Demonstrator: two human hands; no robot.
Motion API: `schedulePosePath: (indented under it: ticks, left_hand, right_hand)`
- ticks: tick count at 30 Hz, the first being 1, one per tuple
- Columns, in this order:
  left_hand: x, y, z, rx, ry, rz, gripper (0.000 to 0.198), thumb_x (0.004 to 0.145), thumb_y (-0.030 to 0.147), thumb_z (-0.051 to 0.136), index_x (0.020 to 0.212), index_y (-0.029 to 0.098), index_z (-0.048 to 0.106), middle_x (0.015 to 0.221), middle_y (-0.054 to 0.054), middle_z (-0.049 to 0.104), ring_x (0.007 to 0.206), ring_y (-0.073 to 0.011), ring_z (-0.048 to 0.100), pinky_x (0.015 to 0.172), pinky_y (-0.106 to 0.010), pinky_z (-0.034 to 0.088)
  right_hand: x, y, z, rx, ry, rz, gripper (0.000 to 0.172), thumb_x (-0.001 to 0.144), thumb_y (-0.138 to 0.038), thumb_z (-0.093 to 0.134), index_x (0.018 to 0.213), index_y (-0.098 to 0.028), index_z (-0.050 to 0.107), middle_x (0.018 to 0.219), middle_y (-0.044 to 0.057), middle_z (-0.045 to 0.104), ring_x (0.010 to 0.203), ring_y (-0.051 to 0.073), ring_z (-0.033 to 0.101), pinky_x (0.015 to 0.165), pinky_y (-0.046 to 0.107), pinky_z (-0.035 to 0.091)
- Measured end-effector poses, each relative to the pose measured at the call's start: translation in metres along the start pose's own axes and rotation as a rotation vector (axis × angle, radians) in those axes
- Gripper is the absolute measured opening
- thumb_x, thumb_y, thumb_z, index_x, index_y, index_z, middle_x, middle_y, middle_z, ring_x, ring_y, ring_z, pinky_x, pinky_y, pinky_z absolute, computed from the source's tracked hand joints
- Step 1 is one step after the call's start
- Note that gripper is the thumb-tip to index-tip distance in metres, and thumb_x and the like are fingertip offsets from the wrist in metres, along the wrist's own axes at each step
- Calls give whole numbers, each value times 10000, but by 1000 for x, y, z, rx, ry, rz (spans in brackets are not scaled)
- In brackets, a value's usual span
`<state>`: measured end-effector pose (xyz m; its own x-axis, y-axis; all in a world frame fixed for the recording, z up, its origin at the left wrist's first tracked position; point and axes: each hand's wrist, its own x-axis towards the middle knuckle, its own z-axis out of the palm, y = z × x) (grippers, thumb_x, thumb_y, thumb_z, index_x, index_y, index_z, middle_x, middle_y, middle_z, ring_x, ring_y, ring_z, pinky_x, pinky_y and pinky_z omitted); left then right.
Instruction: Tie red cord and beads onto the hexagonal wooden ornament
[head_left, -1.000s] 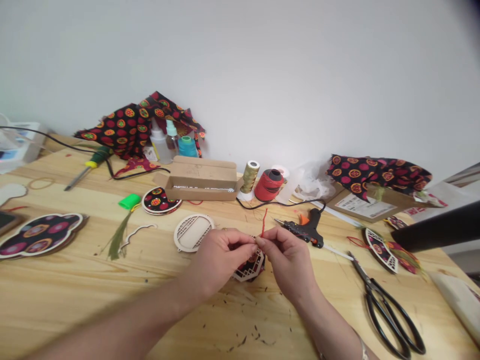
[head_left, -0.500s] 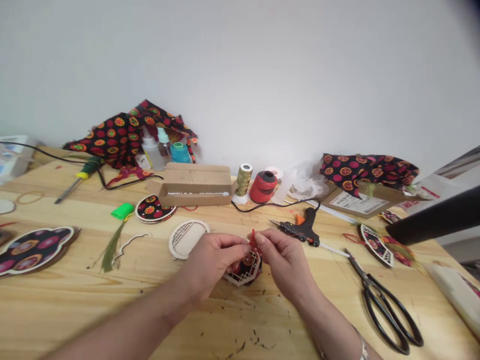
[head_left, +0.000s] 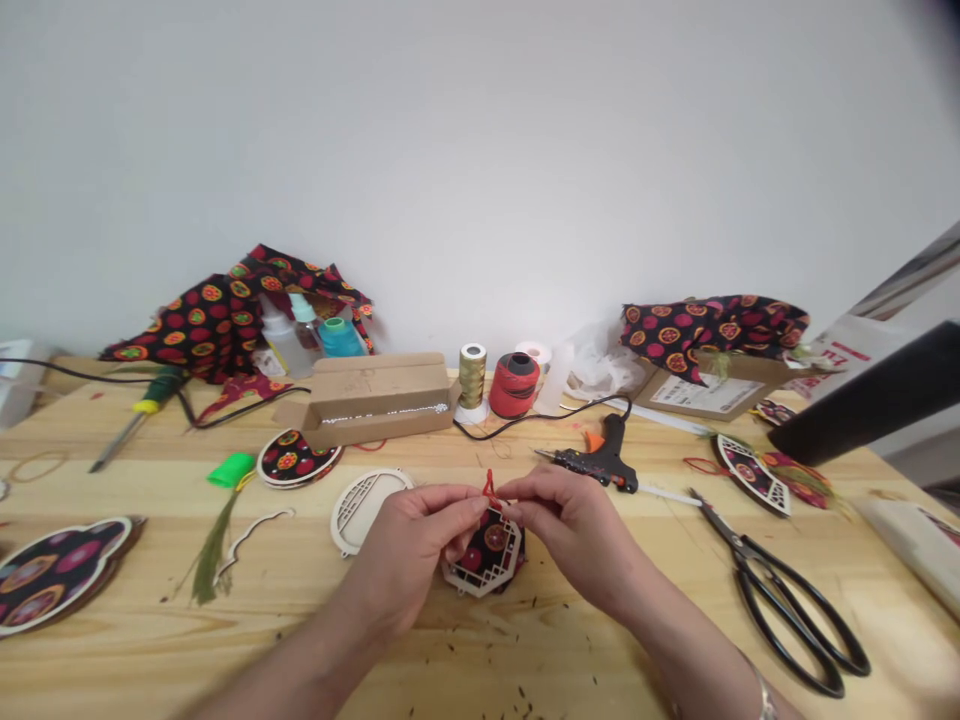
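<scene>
An octagonal wooden-framed piece [head_left: 495,545] with dark patterned fabric is between my hands, over the table. A red cord loop [head_left: 490,486] stands up from its top edge. My left hand [head_left: 427,535] is closed, thumb and fingers pinched at the cord's base by the frame's upper left. On the other side my right hand [head_left: 566,515] pinches the red cord between thumb and index finger. The fingertips hide the knot area. A round pale wooden frame [head_left: 369,508] lies just beyond my left hand.
Black scissors [head_left: 780,590] and a glue gun [head_left: 600,458] lie right. Behind are a cardboard box [head_left: 379,400], a gold thread spool [head_left: 472,380] and a red one [head_left: 514,385]. Left are a green tassel [head_left: 217,545], a screwdriver [head_left: 135,420] and a cloud-shaped fabric piece [head_left: 64,575].
The view has tilted and shifted slightly. My right fingers have moved lower on the cord, and its loop now stands free above them. More of the octagonal piece shows.
</scene>
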<state>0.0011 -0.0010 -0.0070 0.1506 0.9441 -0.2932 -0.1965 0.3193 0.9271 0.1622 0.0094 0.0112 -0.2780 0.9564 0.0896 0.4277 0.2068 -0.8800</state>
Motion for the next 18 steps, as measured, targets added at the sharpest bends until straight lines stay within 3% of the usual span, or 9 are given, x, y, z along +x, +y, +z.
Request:
schedulePosePath:
  ticks: [5,11,15,18]
  left_hand:
    - [1,2,2,11,18,-6,153,683,269,652,705,124,694,491,22,505,468,-65,370,444,-186,281]
    - [1,2,3,22,9,-13,164,691,283,642,691,124,684,501,23,502,474,-69,377,455,-194,292]
    - [0,2,1,-17,-2,-12,153,690,275,646,680,126,682,493,25,502,471,-65,375,452,-190,282]
    - [0,2,1,-48,-7,-19,140,682,261,652,674,123,678,492,24,504,469,-63,378,450,-187,278]
  right_hand:
    - [0,-1,-2,-117,38,2,150,790,-174,513,669,-175,601,680,5,591,655,120,525,611,227,392]
    - [-1,-4,-4,-139,76,29,245,863,-273,400,682,-173,533,638,-4,550,622,119,487,574,229,370]
    - [1,-2,-4,-4,-41,28,161,814,-289,495,835,-192,622,784,16,628,728,136,544,654,240,405]
    - [2,0,-6,118,-131,115,121,747,-230,571,830,-187,648,757,13,657,688,131,565,622,229,426]
